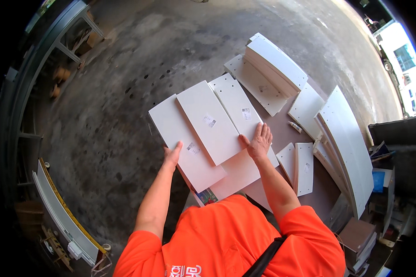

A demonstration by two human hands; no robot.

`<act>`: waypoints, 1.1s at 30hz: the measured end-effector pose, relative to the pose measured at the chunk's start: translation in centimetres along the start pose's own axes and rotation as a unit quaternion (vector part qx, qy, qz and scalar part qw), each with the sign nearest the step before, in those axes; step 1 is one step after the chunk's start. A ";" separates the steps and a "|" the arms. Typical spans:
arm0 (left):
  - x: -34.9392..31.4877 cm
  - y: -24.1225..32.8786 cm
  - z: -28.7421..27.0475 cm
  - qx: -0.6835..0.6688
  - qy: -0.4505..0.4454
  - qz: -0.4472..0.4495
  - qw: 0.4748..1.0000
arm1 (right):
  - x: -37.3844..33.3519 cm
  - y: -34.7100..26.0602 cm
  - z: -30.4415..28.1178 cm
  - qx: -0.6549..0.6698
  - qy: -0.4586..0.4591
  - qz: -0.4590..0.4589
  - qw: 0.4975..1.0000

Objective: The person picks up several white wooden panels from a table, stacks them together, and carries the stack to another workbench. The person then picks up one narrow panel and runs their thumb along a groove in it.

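Several flat white panels with small paper labels lie in front of me. My left hand [172,156] grips the outer edge of the left white panel [168,121], thumb on top and fingers mostly hidden beneath. A middle white panel [209,106] overlaps that one. To its right lies a white panel with drilled holes [229,96]. Flat near this panel's lower right rests my right hand [258,142], fingers stretched out and thumb apart toward the middle panel. Partly under them, nearer my body, is another white panel [239,174].
A brown work table [289,134] carries stacked white boards [276,62] at the back, long white boards [349,147] at right, two small panels [305,167] and a small tube [295,127]. A colourful printed packet [207,197] shows near my body. Brown boxes [357,235] stand right.
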State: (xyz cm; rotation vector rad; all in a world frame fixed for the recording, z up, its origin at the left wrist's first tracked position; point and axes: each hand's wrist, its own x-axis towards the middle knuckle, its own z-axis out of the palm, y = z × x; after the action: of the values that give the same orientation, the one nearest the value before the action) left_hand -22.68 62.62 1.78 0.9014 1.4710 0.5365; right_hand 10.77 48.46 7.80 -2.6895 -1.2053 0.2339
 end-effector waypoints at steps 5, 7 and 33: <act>-0.5 0.2 0.2 -0.012 0.000 0.007 1.000 | -0.4 0.3 -0.6 0.007 0.009 0.001 1.000; -0.6 0.3 0.2 -0.014 -0.004 0.016 1.000 | -0.2 0.4 -0.7 0.017 0.014 0.001 1.000; -0.9 -0.2 0.8 -0.108 0.009 0.007 0.994 | 8.0 1.6 -5.6 0.114 -0.256 0.117 0.953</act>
State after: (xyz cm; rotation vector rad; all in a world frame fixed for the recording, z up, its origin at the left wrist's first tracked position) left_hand -21.98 61.64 2.07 0.7386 1.3932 0.7004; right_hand 18.40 52.87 12.28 -2.6334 -0.8856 1.0909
